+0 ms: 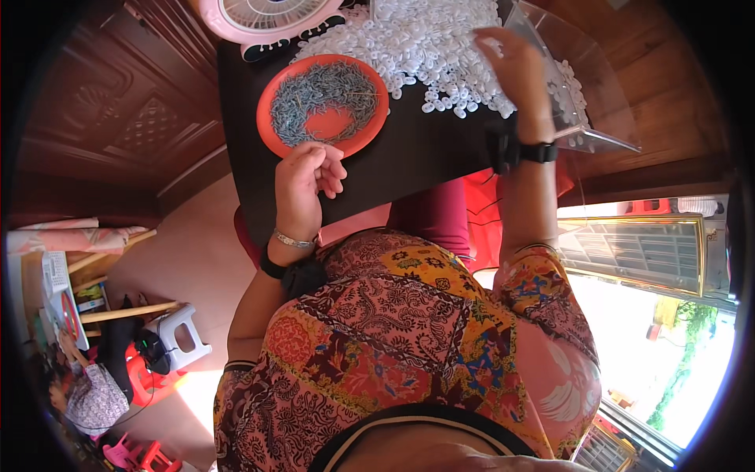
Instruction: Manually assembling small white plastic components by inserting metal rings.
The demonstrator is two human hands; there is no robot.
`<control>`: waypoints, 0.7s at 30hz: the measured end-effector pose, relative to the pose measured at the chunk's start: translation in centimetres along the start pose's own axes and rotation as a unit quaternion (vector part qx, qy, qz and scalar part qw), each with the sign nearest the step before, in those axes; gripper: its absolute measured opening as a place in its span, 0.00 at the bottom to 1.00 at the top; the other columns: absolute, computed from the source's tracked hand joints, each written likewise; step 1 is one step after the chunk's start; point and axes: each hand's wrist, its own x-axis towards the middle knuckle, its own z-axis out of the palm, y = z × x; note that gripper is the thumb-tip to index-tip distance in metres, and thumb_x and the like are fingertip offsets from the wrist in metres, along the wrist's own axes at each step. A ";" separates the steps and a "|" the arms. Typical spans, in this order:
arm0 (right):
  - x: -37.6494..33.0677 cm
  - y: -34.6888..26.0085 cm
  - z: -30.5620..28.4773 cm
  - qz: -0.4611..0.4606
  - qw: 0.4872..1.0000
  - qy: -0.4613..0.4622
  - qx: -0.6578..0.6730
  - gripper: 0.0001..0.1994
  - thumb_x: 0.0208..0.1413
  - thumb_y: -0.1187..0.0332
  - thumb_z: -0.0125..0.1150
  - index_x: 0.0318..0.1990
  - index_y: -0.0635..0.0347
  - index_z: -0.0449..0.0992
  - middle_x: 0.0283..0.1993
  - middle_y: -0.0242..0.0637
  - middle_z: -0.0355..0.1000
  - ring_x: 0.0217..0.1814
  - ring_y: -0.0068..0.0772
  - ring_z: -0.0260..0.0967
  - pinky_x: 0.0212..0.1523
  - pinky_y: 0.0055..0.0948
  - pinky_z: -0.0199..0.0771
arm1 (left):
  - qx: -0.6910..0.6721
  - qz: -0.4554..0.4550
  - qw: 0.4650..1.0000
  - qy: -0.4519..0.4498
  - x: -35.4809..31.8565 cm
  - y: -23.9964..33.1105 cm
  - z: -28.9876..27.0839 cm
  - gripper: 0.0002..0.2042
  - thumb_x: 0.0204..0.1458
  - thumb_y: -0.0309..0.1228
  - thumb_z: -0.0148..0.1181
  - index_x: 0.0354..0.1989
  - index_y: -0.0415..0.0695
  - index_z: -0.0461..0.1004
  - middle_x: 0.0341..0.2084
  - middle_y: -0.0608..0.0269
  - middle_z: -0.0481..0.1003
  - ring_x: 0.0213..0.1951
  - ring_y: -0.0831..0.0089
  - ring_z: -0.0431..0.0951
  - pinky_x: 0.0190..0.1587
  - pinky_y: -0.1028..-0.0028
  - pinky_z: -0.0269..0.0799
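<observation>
My left hand (309, 175) is at the near edge of an orange-red plate (268, 126), with its fingers curled in toward the palm. Whatever those fingers may hold is too small or hidden to make out. Thin grey metal pins, like small nails (314, 90), lie in a ring on the plate, leaving part of its bottom bare. Over to the right, my right hand (519, 69) is above the edge of a big heap of small white plastic pieces (425, 47). Its thumb and fingers reach left and stand apart, and I see nothing between them.
A pink fan (271, 14) stands at the back left of the dark table (377, 169). Clear plastic panels (602, 140) rise at the table's right side. To the lower left, another person (98, 397) is near a white stool (182, 338) and a red one.
</observation>
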 end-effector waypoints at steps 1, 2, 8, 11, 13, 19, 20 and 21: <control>-0.5 -1.3 1.3 -0.005 0.997 -0.054 0.063 0.10 0.49 0.61 0.60 0.38 0.51 0.80 0.37 0.40 0.76 0.38 0.44 0.73 0.40 0.36 0.72 | 0.001 -0.004 1.000 0.000 -0.1 0.0 -0.1 0.13 0.55 0.33 0.43 0.31 0.37 0.73 0.20 0.63 0.73 0.18 0.80 0.70 0.21 0.82 0.62; -1.0 -1.3 2.5 -0.044 0.994 -0.075 0.068 0.09 0.49 0.64 0.58 0.36 0.53 0.80 0.36 0.41 0.76 0.39 0.45 0.73 0.40 0.37 0.71 | 0.002 -0.010 1.000 -0.007 0.0 0.1 0.0 0.13 0.55 0.33 0.44 0.32 0.37 0.73 0.20 0.63 0.73 0.18 0.80 0.70 0.21 0.82 0.62; -0.6 -1.9 7.8 -0.122 0.971 -0.197 -0.066 0.08 0.48 0.67 0.58 0.35 0.54 0.79 0.33 0.40 0.74 0.42 0.42 0.70 0.43 0.38 0.70 | 0.003 -0.009 1.000 -0.009 -0.1 0.1 0.2 0.13 0.55 0.33 0.44 0.31 0.37 0.73 0.20 0.63 0.73 0.18 0.80 0.69 0.21 0.82 0.62; -0.9 -2.0 9.3 -0.152 0.970 -0.162 -0.097 0.07 0.46 0.66 0.59 0.33 0.52 0.79 0.32 0.38 0.71 0.42 0.42 0.69 0.43 0.39 0.71 | 0.011 -0.010 1.000 -0.007 -0.1 0.2 0.2 0.13 0.55 0.33 0.43 0.31 0.38 0.73 0.20 0.63 0.73 0.18 0.80 0.69 0.21 0.82 0.62; -1.0 -2.1 9.6 -0.163 0.971 -0.137 -0.110 0.07 0.46 0.66 0.59 0.32 0.52 0.79 0.32 0.37 0.71 0.42 0.43 0.69 0.43 0.38 0.71 | 0.012 -0.012 1.000 -0.005 -0.2 0.2 0.1 0.13 0.55 0.33 0.43 0.31 0.38 0.73 0.20 0.63 0.73 0.18 0.80 0.69 0.21 0.82 0.62; -1.3 -2.9 9.2 -0.166 0.962 -0.171 -0.134 0.04 0.44 0.67 0.58 0.28 0.53 0.77 0.33 0.36 0.71 0.42 0.41 0.70 0.40 0.37 0.74 | 0.011 -0.017 1.000 -0.013 -0.1 0.1 -0.2 0.13 0.55 0.34 0.44 0.31 0.38 0.73 0.20 0.63 0.73 0.18 0.80 0.69 0.21 0.82 0.61; -1.4 -3.1 9.1 -0.169 0.958 -0.173 -0.155 0.04 0.44 0.67 0.57 0.27 0.54 0.77 0.33 0.36 0.71 0.42 0.41 0.70 0.39 0.37 0.74 | 0.015 -0.024 0.999 -0.020 -0.1 0.1 -0.1 0.14 0.55 0.35 0.44 0.32 0.38 0.72 0.20 0.63 0.72 0.19 0.79 0.69 0.22 0.82 0.61; -1.3 -3.3 9.1 -0.172 0.953 -0.175 -0.176 0.04 0.44 0.67 0.57 0.26 0.55 0.76 0.32 0.36 0.71 0.41 0.41 0.70 0.38 0.37 0.74 | 0.014 -0.023 0.999 -0.020 -0.1 0.1 -0.1 0.14 0.55 0.35 0.44 0.32 0.38 0.72 0.20 0.63 0.72 0.19 0.79 0.69 0.22 0.82 0.61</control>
